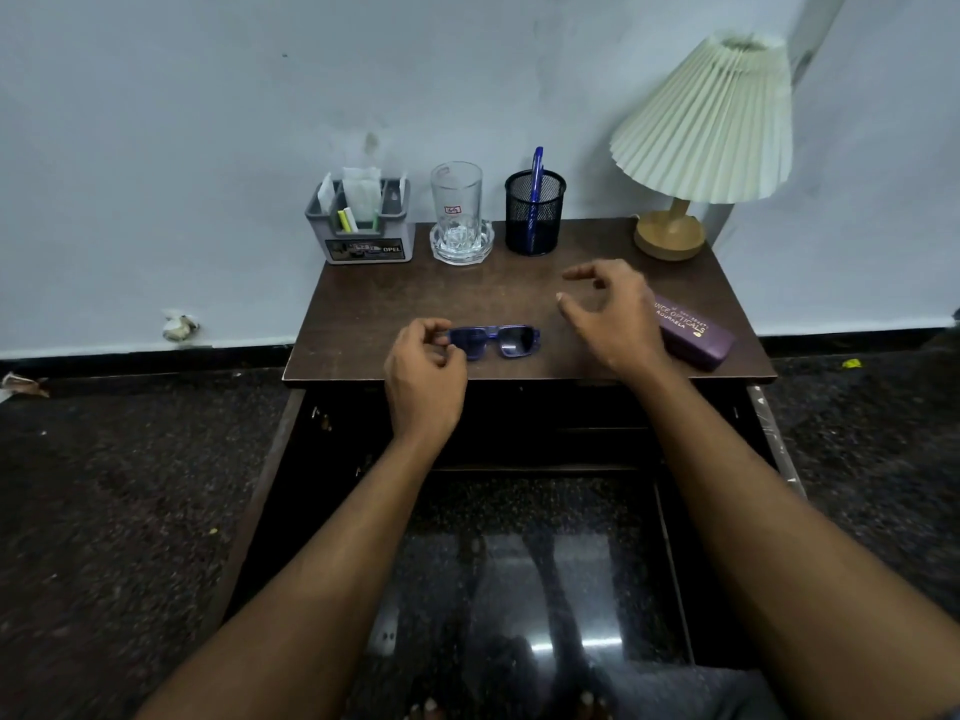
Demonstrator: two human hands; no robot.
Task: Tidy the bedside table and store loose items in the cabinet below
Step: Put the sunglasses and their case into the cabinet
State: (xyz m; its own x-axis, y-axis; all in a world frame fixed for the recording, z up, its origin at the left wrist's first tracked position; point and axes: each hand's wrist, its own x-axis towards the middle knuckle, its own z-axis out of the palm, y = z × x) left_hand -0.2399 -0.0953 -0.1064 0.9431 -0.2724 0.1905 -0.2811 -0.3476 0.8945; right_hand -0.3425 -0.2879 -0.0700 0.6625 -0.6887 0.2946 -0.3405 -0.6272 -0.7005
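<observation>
While the left hand (423,366) pinches one end of the blue plastic sunglasses (501,343) lying on the dark wooden bedside table (384,304), seemingly to lift them, the right hand (610,314) hovers, fingers apart, beside the closed purple glasses case (693,332), which probably needs opening next.

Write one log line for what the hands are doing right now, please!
left hand: pinches sunglasses | right hand: holds nothing, over table | glasses case: closed, beside right hand

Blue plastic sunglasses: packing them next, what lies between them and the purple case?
Between the blue plastic sunglasses and purple glasses case, the head view shows only the right hand over bare wooden tabletop.
</observation>
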